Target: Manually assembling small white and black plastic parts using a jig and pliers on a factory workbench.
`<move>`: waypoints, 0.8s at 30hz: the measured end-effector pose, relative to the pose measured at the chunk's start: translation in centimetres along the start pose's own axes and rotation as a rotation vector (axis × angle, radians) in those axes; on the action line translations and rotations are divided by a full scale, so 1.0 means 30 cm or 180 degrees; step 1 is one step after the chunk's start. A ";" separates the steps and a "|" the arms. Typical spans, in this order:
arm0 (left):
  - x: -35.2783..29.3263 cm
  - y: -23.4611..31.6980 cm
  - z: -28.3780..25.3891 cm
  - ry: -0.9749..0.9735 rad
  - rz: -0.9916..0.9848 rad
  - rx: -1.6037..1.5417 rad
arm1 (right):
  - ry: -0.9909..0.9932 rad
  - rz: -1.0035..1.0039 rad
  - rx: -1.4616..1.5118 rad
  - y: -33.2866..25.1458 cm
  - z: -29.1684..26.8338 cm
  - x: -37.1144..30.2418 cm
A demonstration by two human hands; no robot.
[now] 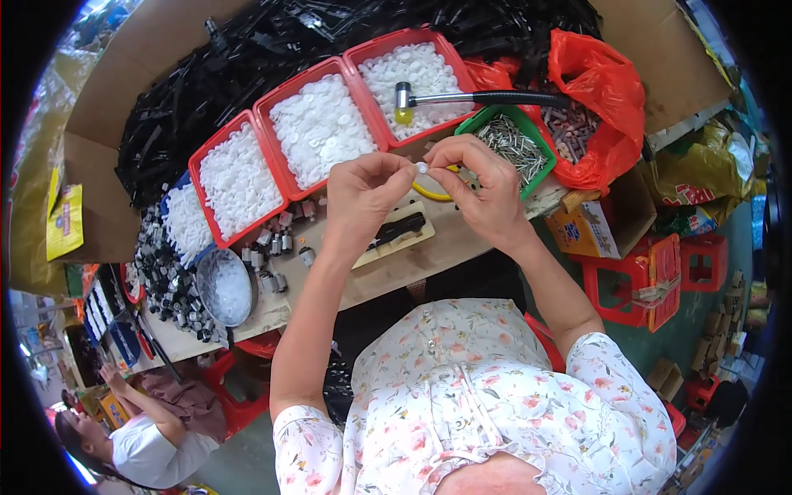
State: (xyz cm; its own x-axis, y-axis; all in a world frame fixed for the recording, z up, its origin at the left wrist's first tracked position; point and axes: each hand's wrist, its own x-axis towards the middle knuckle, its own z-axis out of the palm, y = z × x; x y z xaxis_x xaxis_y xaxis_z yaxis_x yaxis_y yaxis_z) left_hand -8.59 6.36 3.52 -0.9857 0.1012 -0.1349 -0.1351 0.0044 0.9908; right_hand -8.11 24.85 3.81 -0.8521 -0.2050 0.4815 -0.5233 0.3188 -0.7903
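Above the workbench, my left hand [367, 191] and my right hand [487, 188] meet fingertip to fingertip. Both pinch at a small round white plastic part [421, 167], largely covered by the fingers. Below them lies a cream block [417, 238] with a black plastic piece [402, 229] set in it. Behind my hands stand red trays [290, 191] of small white plastic parts. A hammer [450, 98] with a yellow face and black handle rests across the right-hand tray. Part of a yellow ring-shaped thing [432, 195] shows beneath my fingers.
A green tray [544, 169] of metal pins and a red plastic bag [615, 91] stand right. Left are a metal bowl [224, 289] and a heap of small motor-like parts [165, 264]. Black plastic pieces [272, 49] pile up behind. Another person [157, 445] sits lower left.
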 end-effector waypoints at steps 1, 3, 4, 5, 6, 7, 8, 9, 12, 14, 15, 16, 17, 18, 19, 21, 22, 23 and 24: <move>-0.006 -0.006 -0.007 0.0013 0.0026 0.0026 | -0.0032 -0.0015 0.0003 -0.007 0.006 -0.003; -0.016 -0.013 -0.022 0.0045 0.0059 0.0031 | 0.0034 -0.0051 -0.0059 -0.018 0.014 -0.007; -0.021 -0.015 -0.028 0.0060 0.0053 0.0015 | 0.0009 -0.0065 -0.0064 -0.019 0.019 -0.005; -0.026 -0.017 -0.033 0.0074 0.0046 -0.0001 | 0.0002 -0.0153 -0.0111 -0.018 0.025 -0.004; -0.033 -0.016 -0.036 0.0087 0.0050 -0.0019 | -0.0001 -0.0237 -0.0158 -0.019 0.031 -0.004; -0.039 -0.011 -0.038 0.0098 0.0057 0.0003 | -0.0020 -0.0245 -0.0163 -0.022 0.035 -0.003; -0.044 -0.009 -0.040 0.0109 0.0062 0.0028 | -0.0018 -0.0295 -0.0206 -0.025 0.040 -0.003; -0.047 -0.010 -0.043 0.0124 0.0066 0.0015 | -0.0015 -0.0346 -0.0246 -0.028 0.045 -0.003; -0.056 -0.011 -0.050 0.0174 0.0048 0.0095 | -0.0090 -0.0555 -0.0543 -0.041 0.053 -0.005; -0.065 -0.011 -0.054 0.0190 -0.0087 0.0101 | -0.0143 -0.0771 -0.0766 -0.037 0.063 -0.007; -0.067 -0.010 -0.053 0.0189 -0.0089 0.0100 | -0.0180 -0.0979 -0.0999 -0.035 0.066 -0.009; -0.068 -0.009 -0.052 0.0159 -0.0116 0.0026 | -0.0179 -0.0976 -0.0999 -0.032 0.065 -0.009; -0.068 -0.008 -0.050 0.0128 -0.0145 -0.0047 | -0.0268 -0.0776 -0.0757 -0.028 0.061 -0.009; -0.068 -0.009 -0.059 0.0140 -0.0144 -0.0041 | -0.0362 -0.0588 -0.0502 -0.026 0.059 -0.008; -0.067 -0.010 -0.075 -0.0122 -0.0486 -0.0579 | -0.0364 -0.0593 -0.0491 -0.029 0.053 -0.005; -0.071 -0.012 -0.079 -0.0380 -0.0830 -0.1114 | -0.0482 0.0095 0.0271 -0.034 0.034 0.001; -0.081 -0.016 -0.071 -0.0447 -0.0986 -0.1613 | -0.0483 0.0096 0.0278 -0.025 0.033 -0.002; -0.090 -0.019 -0.065 -0.0510 -0.1139 -0.2113 | -0.0572 0.0169 0.0576 -0.011 0.034 -0.005; -0.096 -0.026 -0.062 -0.0513 -0.1147 -0.2108 | -0.0651 0.0248 0.0870 0.001 0.034 -0.012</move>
State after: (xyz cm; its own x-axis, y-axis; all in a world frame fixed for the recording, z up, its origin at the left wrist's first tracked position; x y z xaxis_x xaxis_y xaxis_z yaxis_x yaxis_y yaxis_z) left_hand -5.84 4.23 3.10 -0.8492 0.3505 -0.3949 -0.5274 -0.5266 0.6668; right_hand -7.82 24.00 3.25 -0.8556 -0.3797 0.3518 -0.4116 0.0870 -0.9072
